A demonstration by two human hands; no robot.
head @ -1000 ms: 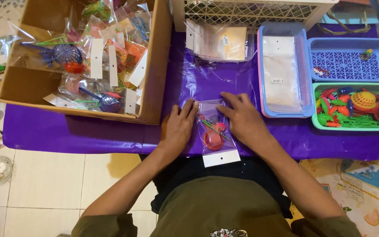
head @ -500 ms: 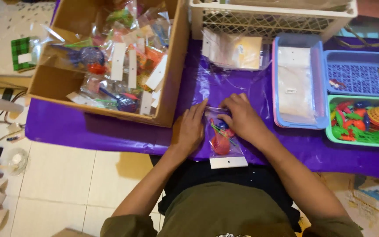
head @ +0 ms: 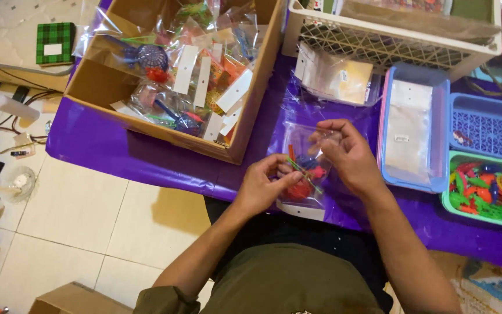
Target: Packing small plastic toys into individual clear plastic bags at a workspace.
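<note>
Both hands, left hand (head: 262, 187) and right hand (head: 347, 154), hold a clear plastic bag of small colourful toys (head: 303, 174) above a purple-covered table (head: 117, 151), beside a brown cardboard box of similar bags (head: 117, 93).

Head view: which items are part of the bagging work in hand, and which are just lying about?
In hand:
- clear toy bag, held by left hand and right hand
- cardboard box of filled bags
- blue tray of empty bags
- green tray of toys

Lying about:
- green checked box
- cables
- white basket

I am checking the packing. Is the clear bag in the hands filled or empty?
Filled. The clear bag, held by the left hand and right hand, shows small red, orange and green toys inside.
</note>
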